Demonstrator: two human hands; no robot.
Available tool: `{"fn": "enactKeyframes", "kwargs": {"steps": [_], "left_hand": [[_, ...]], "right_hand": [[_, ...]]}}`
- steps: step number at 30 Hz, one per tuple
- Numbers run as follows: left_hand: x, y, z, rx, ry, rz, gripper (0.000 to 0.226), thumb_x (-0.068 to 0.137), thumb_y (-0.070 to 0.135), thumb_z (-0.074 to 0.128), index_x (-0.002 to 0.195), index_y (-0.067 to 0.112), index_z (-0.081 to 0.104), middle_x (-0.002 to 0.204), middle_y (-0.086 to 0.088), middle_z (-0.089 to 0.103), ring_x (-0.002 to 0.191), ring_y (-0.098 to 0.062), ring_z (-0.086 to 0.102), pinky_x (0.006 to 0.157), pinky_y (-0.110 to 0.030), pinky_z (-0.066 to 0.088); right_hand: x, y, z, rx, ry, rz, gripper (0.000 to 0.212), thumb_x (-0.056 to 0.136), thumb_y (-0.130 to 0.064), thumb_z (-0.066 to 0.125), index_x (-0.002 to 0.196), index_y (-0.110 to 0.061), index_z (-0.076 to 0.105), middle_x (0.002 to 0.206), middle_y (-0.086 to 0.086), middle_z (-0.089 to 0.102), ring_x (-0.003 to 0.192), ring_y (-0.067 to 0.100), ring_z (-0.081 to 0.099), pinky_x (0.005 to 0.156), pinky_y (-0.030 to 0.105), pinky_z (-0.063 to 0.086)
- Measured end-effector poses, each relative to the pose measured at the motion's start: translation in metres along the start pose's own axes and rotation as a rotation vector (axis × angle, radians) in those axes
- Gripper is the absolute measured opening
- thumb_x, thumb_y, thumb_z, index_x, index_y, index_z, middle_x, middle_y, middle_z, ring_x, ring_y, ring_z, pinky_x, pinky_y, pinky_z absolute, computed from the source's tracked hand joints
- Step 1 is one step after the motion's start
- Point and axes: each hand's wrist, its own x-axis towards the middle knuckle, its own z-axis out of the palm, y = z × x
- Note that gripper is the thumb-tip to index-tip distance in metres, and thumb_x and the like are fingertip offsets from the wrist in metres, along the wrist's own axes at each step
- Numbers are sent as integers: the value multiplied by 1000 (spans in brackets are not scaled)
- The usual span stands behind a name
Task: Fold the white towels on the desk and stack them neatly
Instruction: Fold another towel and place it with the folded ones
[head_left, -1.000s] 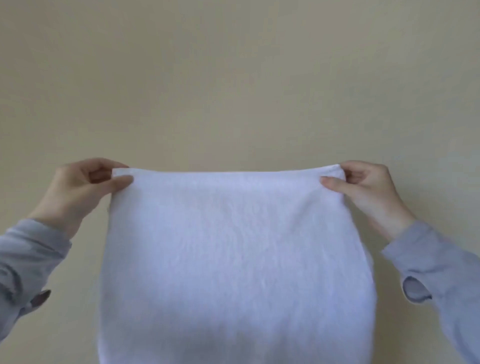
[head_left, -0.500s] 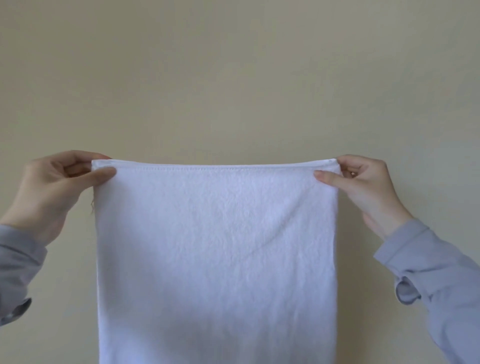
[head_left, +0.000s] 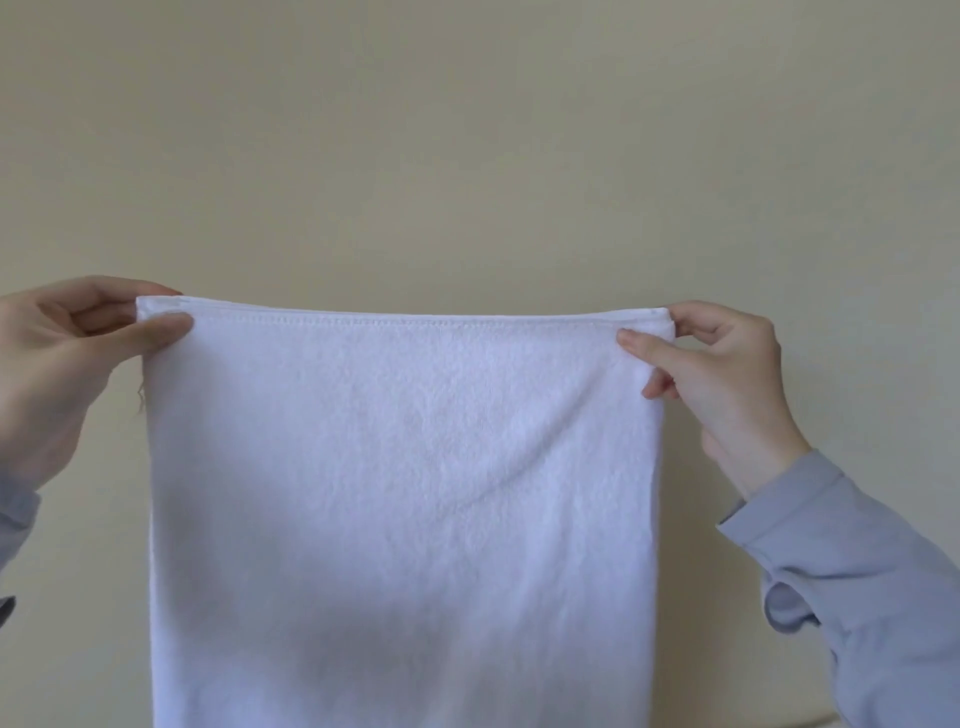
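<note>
Presently, one white towel (head_left: 405, 493) hangs upright in the air before a plain beige wall (head_left: 467, 145), its stitched top hem stretched level between both hands. The left hand (head_left: 67, 374) pinches the upper left corner, thumb in front and fingers behind. The right hand (head_left: 722, 374) pinches the upper right corner likewise. The cloth falls flat, with a faint diagonal crease, and runs past the lower edge of view. Grey sleeves (head_left: 857, 587) cover both wrists.
</note>
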Motion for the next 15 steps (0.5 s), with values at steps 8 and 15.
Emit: {"fn": "enactKeyframes", "kwargs": {"steps": [8,15], "left_hand": [[-13,54,89,-69,37,58,30,69,19,75,98,14,68,91,4,72,84,-7,67,80,-14,52],[-36,98,192,-184,59,76,15,72,11,76,84,19,72,85,4,74,80,-10,68,74,-15,53]], "right_hand": [[35,20,-80,-11,74,16,17,69,-12,80,66,-23,68,68,-9,64,44,14,64,44,14,45],[82,36,-167,-114,145,-53,23,69,-15,78,60,-33,68,61,-14,64,49,14,66,51,15,49]]}}
